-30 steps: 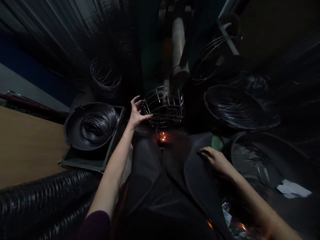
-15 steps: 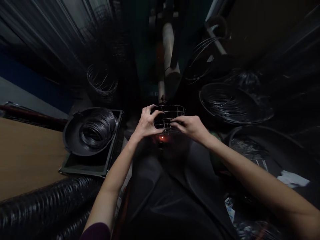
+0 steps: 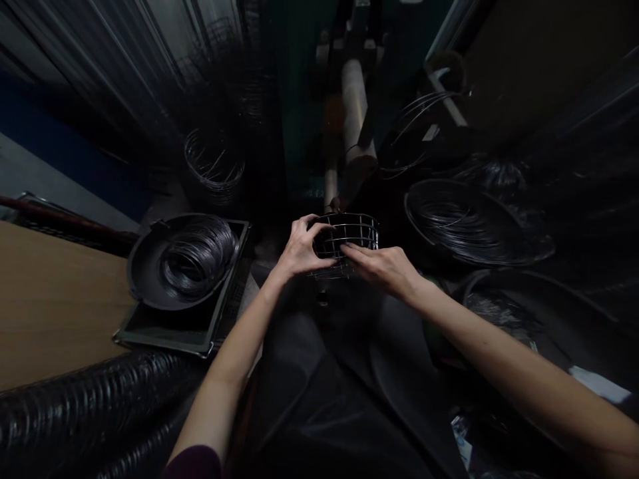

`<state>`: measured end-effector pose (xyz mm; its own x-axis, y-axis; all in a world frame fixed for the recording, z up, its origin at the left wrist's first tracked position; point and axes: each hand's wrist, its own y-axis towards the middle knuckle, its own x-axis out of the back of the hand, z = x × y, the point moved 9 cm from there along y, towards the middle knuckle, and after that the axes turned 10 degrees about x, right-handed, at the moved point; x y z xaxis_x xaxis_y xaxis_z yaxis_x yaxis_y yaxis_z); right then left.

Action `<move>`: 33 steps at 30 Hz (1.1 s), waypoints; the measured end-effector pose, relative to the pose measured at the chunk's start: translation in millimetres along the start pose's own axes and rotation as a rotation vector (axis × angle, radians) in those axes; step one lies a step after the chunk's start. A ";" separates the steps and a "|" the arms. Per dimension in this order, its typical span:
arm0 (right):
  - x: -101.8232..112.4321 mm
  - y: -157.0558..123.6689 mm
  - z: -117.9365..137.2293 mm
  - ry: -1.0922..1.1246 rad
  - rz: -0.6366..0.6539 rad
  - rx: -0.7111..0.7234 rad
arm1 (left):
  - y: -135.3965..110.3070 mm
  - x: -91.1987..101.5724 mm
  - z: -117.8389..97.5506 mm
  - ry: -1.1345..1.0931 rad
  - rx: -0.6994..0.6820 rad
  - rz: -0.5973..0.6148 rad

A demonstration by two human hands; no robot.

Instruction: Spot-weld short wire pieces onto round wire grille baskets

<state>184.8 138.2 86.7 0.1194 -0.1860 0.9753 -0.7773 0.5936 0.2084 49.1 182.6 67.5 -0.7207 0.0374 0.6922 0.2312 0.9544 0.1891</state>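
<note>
A small round cage of bright welded wire [image 3: 344, 243] is held in front of me, above my dark apron [image 3: 339, 399]. My left hand [image 3: 302, 249] grips its left side, with the fingers curled over the top ring. My right hand [image 3: 384, 269] holds its right side, with the fingertips pressed against the wires near the lower front. The dark inside of the cage shows through the bars, and its lower part is partly hidden behind my hands.
To the left, a coil of dark wire [image 3: 197, 256] lies in a round black pan [image 3: 144, 273] on a dark tray [image 3: 164, 332], next to a wooden tabletop [image 3: 54, 299]. Black ribbed hose [image 3: 84, 412] lies lower left. Further wire coils [image 3: 464, 226] lie right, and a pale roller [image 3: 355, 106] stands ahead.
Both hands have stayed on the cage, and it has shifted slightly to the right and down. My right hand has moved lower on its front.
</note>
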 end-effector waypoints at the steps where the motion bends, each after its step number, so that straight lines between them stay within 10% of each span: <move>1: 0.2 -0.1 0.2 -0.004 -0.001 0.007 | -0.1 -0.1 0.7 -0.003 0.003 0.002; 23: 7.4 20.5 -19.9 -0.078 -0.042 0.004 | 29.3 16.7 2.6 0.024 0.017 0.020; 33: 13.1 -1.2 -46.6 0.032 -0.315 -0.248 | 43.9 22.0 8.9 -0.009 0.059 -0.006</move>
<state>216.0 171.5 102.6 0.3503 -0.3665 0.8620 -0.5276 0.6832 0.5049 37.5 228.0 84.8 -0.7277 0.0339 0.6850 0.1880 0.9704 0.1517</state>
